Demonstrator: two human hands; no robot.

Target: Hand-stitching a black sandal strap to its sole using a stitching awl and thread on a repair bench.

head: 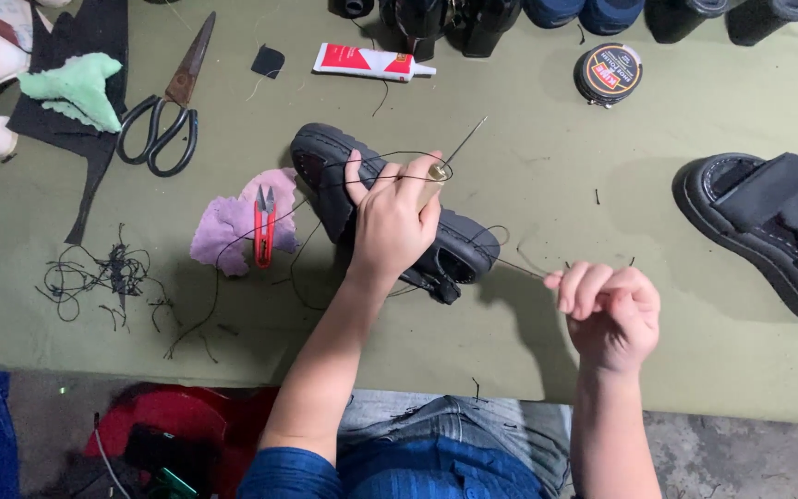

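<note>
My left hand (390, 222) grips a black sandal (464, 245) lying on its side on the olive-green table (528, 148). The same hand holds a stitching awl (450, 159) with a brass collar and a thin needle pointing up and to the right. A black thread (325, 185) loops over the sandal and my fingers. My right hand (607, 305) is closed in a fist to the right of the sandal, pulling a taut strand of thread (519, 269) that runs out from the shoe.
A second black sandal (768, 231) lies at the right. Red thread snips (263, 226) rest on a purple foam scrap (223, 226). Large scissors (173, 106), a glue tube (367, 63), a polish tin (608, 74) and thread offcuts (103, 277) lie around.
</note>
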